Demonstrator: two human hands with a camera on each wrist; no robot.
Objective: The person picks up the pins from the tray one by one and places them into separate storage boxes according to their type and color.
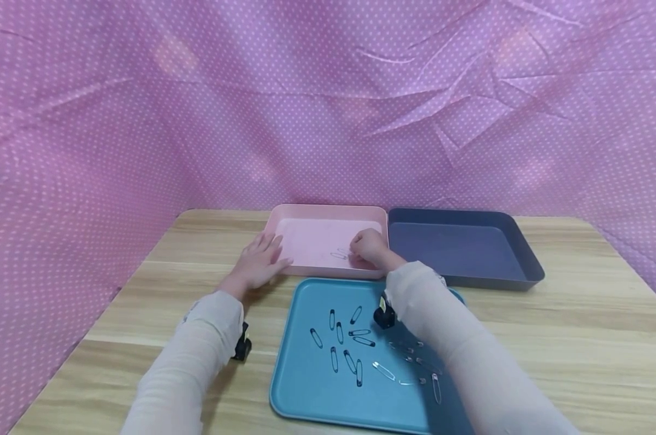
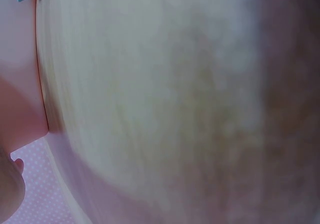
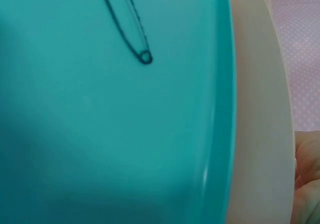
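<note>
Currently the right hand (image 1: 370,246) is inside the pink tray (image 1: 311,232), fingers curled narrow; whether they pinch anything, I cannot tell from here. Silver safety pins (image 1: 338,256) lie just left of its fingertips. Farther left, the left hand (image 1: 258,263) rests spread on the tray's edge. Nearer the person, a blue tray (image 1: 306,399) holds black safety pins (image 1: 340,333).

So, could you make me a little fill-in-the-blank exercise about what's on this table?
1. From the head view, the navy tray stands to the ____ of the pink one.
2. The left hand lies at the pink tray's ____ side.
3. The right hand is over the floor of the ____ tray.
4. In the blue tray, the leftmost safety pins are ____, not silvery.

Missing words: right; left; pink; black.
</note>
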